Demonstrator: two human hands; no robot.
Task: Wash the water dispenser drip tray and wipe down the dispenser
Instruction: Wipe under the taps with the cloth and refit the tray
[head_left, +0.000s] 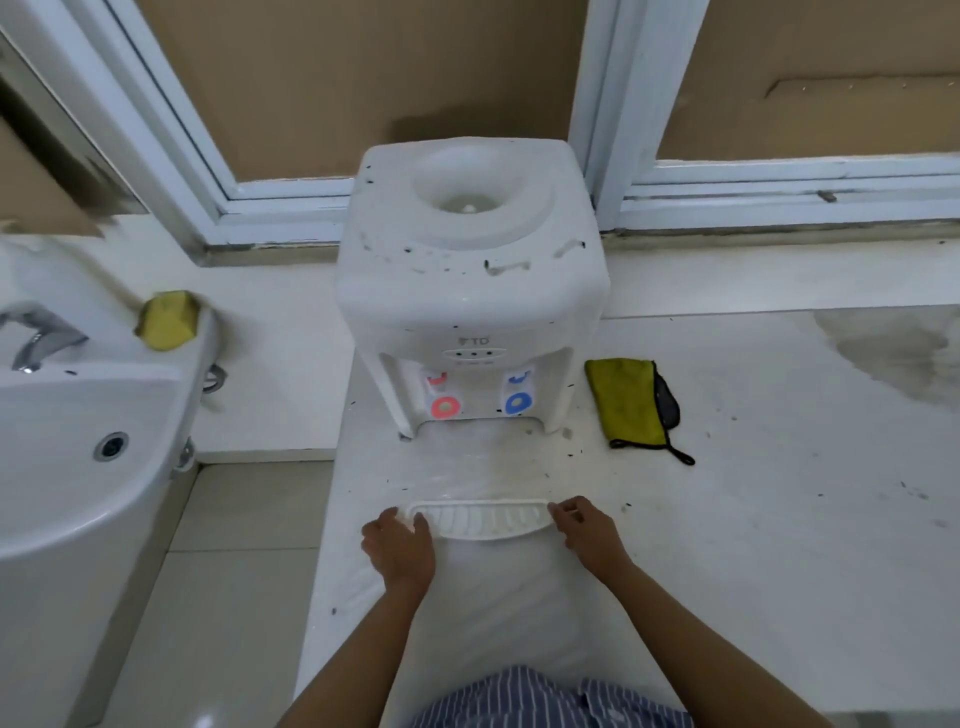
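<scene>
Striped blue-and-white cloth (545, 696) of your clothing fills the bottom edge, and your two bare forearms reach forward from it over the white counter (753, 519). Your left hand (397, 548) has its fingers curled round the left end of the white drip tray (480, 518), and your right hand (587, 527) pinches the right end with bent fingers, so both hands hold the tray by its ends. That tray lies flat on the counter, slotted side up, well in front of the water dispenser (470, 291) and apart from it. Between tray and dispenser you have a stained, yellowish patch of counter (514, 457) where the dispenser's open recess begins. Your dispenser stands upright at the back against the window frame (602, 114), its top speckled with dark marks, a red tap (444, 406) on its left side and a blue tap (517, 402) on its right. Just right of the dispenser a yellow-green cloth (626, 402) with dark trim and a loop lies on the counter. To your left, past a gap of tiled floor (244, 519), sits a white sink (88, 431) with a metal faucet (36, 332), and a yellow sponge (169, 319) rests on its rear rim
</scene>
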